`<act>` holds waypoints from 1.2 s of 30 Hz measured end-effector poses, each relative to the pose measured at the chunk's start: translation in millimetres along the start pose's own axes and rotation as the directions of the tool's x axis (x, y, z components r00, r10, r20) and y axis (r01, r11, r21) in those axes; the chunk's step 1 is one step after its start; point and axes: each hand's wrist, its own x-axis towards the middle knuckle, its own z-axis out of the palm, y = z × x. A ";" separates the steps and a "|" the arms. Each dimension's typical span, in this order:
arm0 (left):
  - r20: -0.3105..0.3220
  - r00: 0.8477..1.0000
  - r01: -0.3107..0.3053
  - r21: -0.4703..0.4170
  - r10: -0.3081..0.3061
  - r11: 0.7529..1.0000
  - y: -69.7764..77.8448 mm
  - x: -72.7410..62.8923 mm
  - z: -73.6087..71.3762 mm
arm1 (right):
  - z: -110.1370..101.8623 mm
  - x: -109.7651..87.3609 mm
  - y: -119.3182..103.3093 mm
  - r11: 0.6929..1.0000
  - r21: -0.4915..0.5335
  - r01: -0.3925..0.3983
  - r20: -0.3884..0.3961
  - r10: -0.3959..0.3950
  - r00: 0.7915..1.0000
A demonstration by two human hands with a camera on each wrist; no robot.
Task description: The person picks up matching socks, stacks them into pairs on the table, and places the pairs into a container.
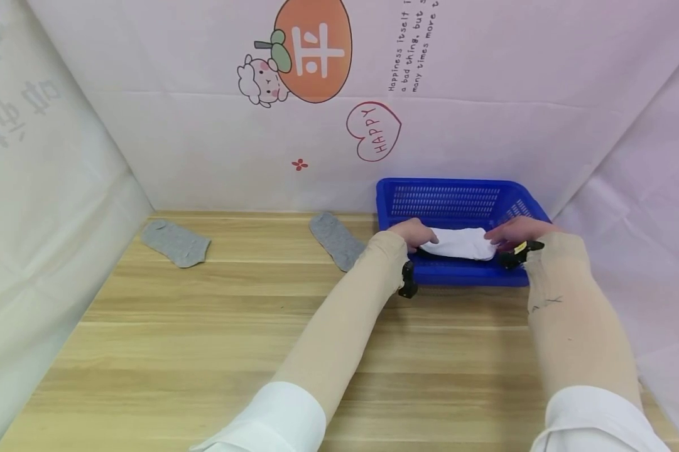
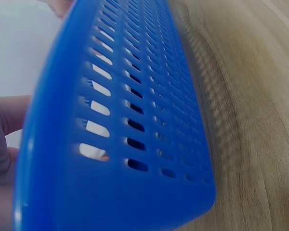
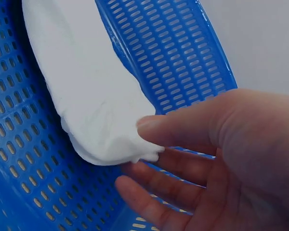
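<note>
A white sock [image 1: 458, 243] lies stretched lengthwise inside the blue plastic basket [image 1: 458, 276]. My left hand [image 1: 414, 233] pinches the sock's left end, thumb on top; in the left wrist view the basket wall [image 2: 111, 192] hides most of that grip. At the other end my right hand [image 1: 517, 231] holds the sock's edge between the thumb and the fingers beneath. The right wrist view shows this right hand [image 3: 197, 154] close up, with the white sock [image 3: 86, 86] reaching away from it. A dark strip shows under the sock's left part.
One grey sock [image 1: 175, 243] lies flat at the table's far left. Another grey sock [image 1: 336, 240] lies left of the basket, partly behind my left forearm. White printed cloth [image 1: 203, 150] hangs behind and at both sides of the wooden table [image 1: 175, 351].
</note>
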 end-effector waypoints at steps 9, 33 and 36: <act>0.015 1.000 0.004 0.074 -0.005 0.997 -1.3 0.0 -0.8 | 11.1 -12.0 -24.1 0.991 -0.105 -0.079 -0.023 0.077 0.997; -0.076 0.990 -0.134 -0.312 0.115 0.941 22.9 -13.0 -35.0 | -8.0 -21.4 -76.3 0.975 0.220 -0.011 -0.162 0.048 0.986; -0.094 0.984 -0.174 -0.335 0.151 0.926 22.6 -18.8 -44.2 | -6.3 -22.0 -87.4 0.974 0.225 0.016 -0.193 0.029 0.981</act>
